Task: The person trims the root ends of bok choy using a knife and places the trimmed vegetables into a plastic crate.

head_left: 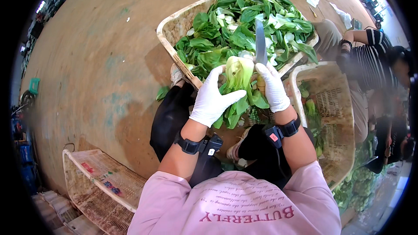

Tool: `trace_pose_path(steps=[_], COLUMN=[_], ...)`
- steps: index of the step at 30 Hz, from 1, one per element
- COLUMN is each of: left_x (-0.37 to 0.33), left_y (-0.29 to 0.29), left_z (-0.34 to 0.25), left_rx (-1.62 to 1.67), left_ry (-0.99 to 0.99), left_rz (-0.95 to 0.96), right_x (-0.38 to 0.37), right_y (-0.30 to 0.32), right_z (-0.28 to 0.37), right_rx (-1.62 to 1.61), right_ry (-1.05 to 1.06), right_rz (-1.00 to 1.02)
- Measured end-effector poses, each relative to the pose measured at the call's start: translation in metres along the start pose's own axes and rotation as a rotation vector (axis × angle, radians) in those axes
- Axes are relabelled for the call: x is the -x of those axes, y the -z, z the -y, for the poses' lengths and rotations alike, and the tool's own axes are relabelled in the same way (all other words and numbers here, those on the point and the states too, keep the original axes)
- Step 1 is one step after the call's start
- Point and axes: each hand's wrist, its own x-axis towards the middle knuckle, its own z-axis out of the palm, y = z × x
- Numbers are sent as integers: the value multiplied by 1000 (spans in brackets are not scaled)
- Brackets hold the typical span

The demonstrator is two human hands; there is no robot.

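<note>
A head of bok choy [239, 75] hangs root end up, its green leaves pointing down towards my lap. My left hand [214, 99], in a white glove, grips it from the left with the thumb across the near side. My right hand [272, 88], gloved too, is closed on a knife [261, 45] with its blade pointing up and away and a yellowish handle partly showing under the fingers. Its fingers are close to the bok choy's right side; whether they touch it is hidden. Just beyond both hands, a large crate holds a heap of loose bok choy leaves [244, 35].
The leaf crate's pale rim [169, 45] stands ahead. To the right is another pale crate [344, 117] with some bok choy inside, and a person in a striped top [374, 56] sits beyond it. A stained crate [102, 182] lies at the lower left.
</note>
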Motion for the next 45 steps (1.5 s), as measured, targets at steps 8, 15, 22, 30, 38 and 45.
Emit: trace_pose_path(steps=[8,15,22,30,38,45], left_x=[-1,-5,-23,-34,-12,-12], left_y=[1,4,15,-62,-122,-120], left_z=[14,3,14,49,56,62], left_rx=[232,593,655,-226,-930,-906], left_ry=[-6,98,68,-42,-191,-138], left_rz=[4,-7,-396,170,180,99], right_x=[8,3,-87,101,306,246], right_y=[-9,3,25,143,269,355], right_z=[10,6,58,74,6,-165], right_rx=[82,-108,108,489,535,1009], right_ry=[72,21,-5,26,-594,-490], right_rz=[168,144,-150,-193,-443,-400])
